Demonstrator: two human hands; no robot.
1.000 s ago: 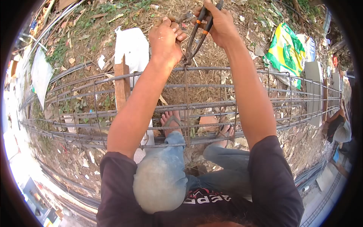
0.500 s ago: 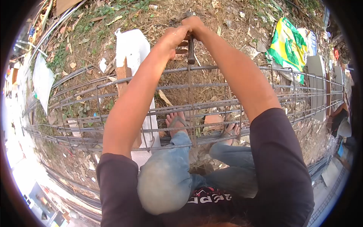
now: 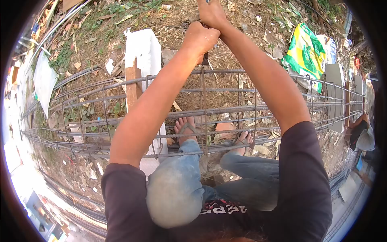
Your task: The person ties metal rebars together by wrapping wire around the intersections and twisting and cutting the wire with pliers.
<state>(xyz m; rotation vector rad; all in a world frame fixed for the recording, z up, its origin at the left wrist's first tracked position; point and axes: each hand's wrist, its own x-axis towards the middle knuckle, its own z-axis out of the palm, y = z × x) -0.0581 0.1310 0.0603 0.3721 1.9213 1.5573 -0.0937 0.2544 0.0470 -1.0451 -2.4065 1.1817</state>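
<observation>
My left hand (image 3: 200, 40) is closed in a fist beyond the far side of a rebar cage (image 3: 225, 109). The end of a dark metal bar-like tool (image 3: 205, 59) sticks out below this fist, just above the cage's far rod; the rest is hidden. Farther out, near the top edge, my right hand (image 3: 211, 15) is closed too, its wrist close to the left knuckles. Something small and bluish shows at its fingers, too little to name. The cage, long rods with square stirrups, lies crosswise over my feet and shins.
A white sack-like block (image 3: 143, 44) and a wooden piece (image 3: 132, 86) support the cage on the left. At right lie a green and yellow plastic sack (image 3: 307, 52) and a grey block (image 3: 335, 97). Dry grass and litter cover the ground. Another person's arm (image 3: 360, 121) shows far right.
My right hand has moved up and away from the cage. My left hand has shifted right and slightly up, now closed over the dark tool, of which less shows.
</observation>
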